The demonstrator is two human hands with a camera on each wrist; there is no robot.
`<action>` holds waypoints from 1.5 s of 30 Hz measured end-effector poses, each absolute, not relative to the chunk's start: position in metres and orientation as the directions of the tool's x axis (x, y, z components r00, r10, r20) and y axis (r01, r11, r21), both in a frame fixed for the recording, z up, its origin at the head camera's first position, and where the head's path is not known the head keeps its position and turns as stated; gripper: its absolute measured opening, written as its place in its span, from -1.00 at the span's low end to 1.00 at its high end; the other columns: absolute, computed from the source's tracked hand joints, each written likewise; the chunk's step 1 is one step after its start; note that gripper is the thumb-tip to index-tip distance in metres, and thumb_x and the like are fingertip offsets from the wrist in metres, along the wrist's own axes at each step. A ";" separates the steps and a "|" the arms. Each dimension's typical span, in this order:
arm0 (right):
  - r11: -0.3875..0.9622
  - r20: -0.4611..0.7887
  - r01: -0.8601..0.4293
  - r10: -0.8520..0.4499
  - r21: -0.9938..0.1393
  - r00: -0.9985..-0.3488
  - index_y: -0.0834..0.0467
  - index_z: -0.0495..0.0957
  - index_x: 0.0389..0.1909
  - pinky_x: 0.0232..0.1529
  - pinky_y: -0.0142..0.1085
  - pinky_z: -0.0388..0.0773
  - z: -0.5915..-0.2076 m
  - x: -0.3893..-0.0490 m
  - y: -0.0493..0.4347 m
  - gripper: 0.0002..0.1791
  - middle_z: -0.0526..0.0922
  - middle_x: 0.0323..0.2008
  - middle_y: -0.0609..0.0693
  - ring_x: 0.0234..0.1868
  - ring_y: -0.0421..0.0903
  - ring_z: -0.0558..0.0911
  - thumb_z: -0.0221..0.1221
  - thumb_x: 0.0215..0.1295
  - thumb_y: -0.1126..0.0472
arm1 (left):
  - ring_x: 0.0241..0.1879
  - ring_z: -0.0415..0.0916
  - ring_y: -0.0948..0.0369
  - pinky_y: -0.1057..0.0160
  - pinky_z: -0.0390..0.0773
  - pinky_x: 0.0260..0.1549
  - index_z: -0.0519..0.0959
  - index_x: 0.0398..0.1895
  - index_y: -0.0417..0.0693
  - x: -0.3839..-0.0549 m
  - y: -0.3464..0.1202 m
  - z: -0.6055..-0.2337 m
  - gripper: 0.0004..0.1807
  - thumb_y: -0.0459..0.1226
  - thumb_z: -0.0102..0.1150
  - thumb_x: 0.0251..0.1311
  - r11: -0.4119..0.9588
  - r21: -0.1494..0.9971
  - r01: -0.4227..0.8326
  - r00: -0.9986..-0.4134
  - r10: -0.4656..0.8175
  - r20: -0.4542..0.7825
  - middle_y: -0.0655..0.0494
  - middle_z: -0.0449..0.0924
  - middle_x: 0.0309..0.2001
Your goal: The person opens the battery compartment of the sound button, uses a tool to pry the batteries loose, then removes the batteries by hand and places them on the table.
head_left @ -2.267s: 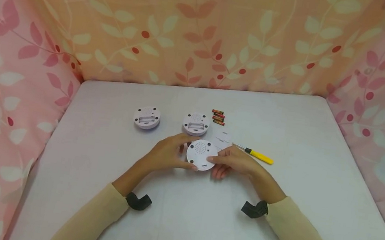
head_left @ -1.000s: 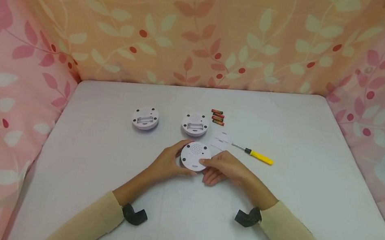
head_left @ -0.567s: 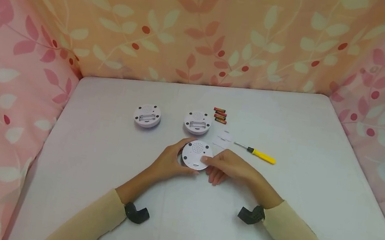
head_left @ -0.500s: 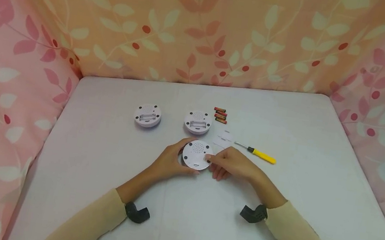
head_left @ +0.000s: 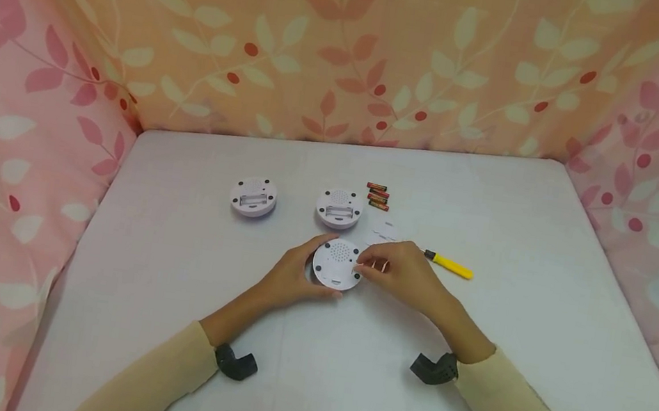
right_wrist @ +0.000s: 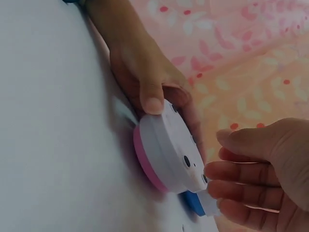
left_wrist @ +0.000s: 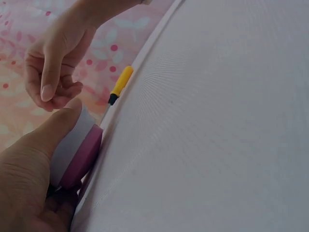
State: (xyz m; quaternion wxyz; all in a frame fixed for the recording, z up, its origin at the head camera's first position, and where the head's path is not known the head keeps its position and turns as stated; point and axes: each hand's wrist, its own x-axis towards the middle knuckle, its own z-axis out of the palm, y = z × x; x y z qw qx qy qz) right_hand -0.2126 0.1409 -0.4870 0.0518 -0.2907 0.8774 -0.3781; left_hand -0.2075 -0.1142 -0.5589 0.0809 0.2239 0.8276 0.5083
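A round white device with a pink underside [right_wrist: 161,154] is tilted against the table, its face with dark feet and speaker holes turned up. In the head view this device [head_left: 334,269] shows a closed cover near its front edge. My left hand [head_left: 286,280] grips it from the left, thumb at the near rim and fingers round the far side. My right hand [head_left: 407,272] hovers at its right edge with fingers loosely bent. In the right wrist view, the right hand's thumb and fingers stand apart, with nothing between them.
Two similar devices lie behind, a left one [head_left: 253,207] and a middle one [head_left: 337,219], both with bare battery compartments. Several red-and-black batteries [head_left: 378,197] sit beside the middle one. Thin white covers [head_left: 381,231] and a yellow-handled screwdriver [head_left: 452,266] lie to the right.
My right thumb has slid from the device's face to its right edge, and the right hand has lifted off. The device has shifted slightly left in my left hand's steady grip.
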 end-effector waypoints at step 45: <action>0.490 0.184 -0.859 -0.867 0.149 -0.462 0.21 0.73 -0.12 -0.11 -0.22 0.72 -0.489 -0.186 0.102 -0.71 0.73 0.00 0.10 0.06 -0.03 0.71 0.42 0.10 0.44 | 0.20 0.52 0.26 0.15 0.52 0.21 0.38 0.46 -0.02 -0.209 -0.113 -0.557 0.03 -0.17 0.70 -0.18 0.389 0.868 0.308 -0.898 0.419 0.131 0.07 0.57 0.26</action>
